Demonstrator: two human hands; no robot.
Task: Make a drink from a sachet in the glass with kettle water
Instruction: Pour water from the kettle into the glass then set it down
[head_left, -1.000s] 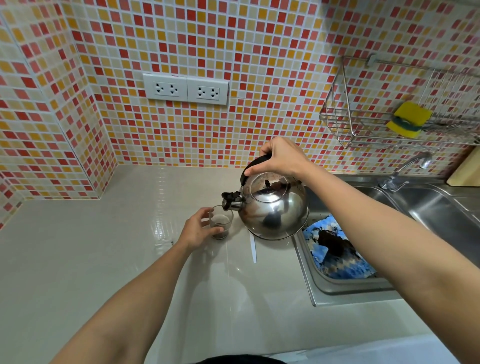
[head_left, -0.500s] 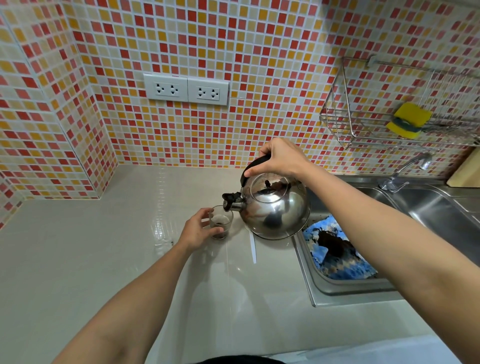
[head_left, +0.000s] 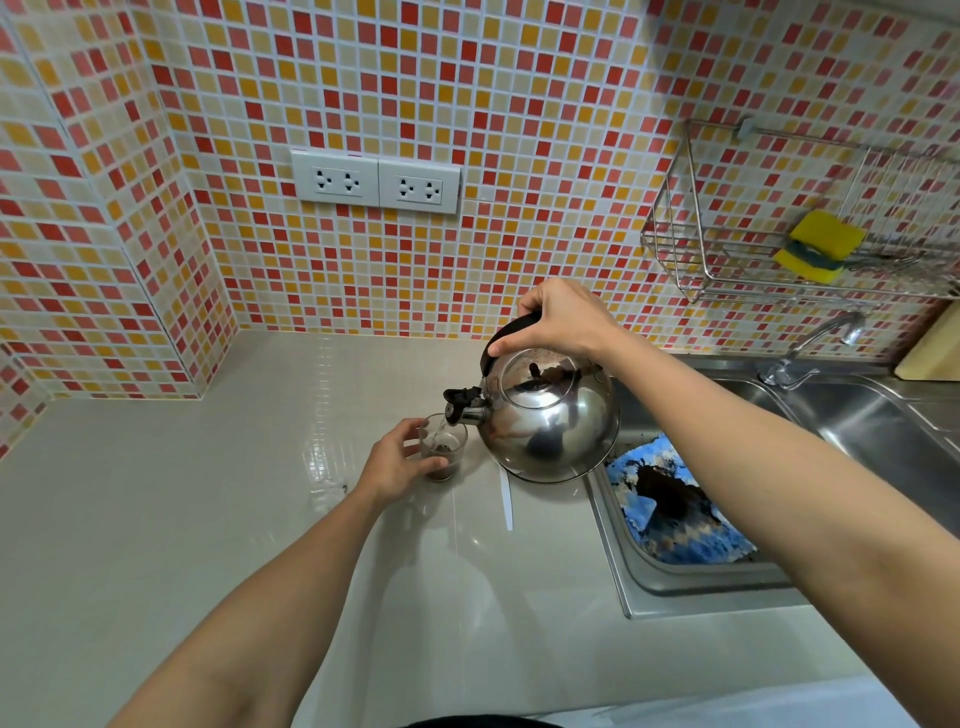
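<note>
A small clear glass (head_left: 444, 451) stands on the grey counter (head_left: 208, 519) with dark brown powder and liquid at its bottom. My left hand (head_left: 390, 460) wraps around its left side. My right hand (head_left: 558, 318) grips the black handle of a shiny steel kettle (head_left: 545, 415), which is tilted left. Its black-capped spout (head_left: 460, 406) hangs over the glass rim, and a thin stream of water runs into the glass. A narrow white strip (head_left: 505, 499), perhaps the sachet, lies on the counter just right of the glass.
A steel sink (head_left: 857, 415) lies to the right with a blue patterned cloth (head_left: 675, 514) in its near basin and a tap (head_left: 810, 348) behind. A wire rack (head_left: 727, 270) holding a yellow sponge (head_left: 818, 244) hangs on the tiled wall. Two sockets (head_left: 376, 182) sit above the counter.
The kettle has tipped slightly further to the left, and water now streams from the spout into the glass. My left hand stays on the glass.
</note>
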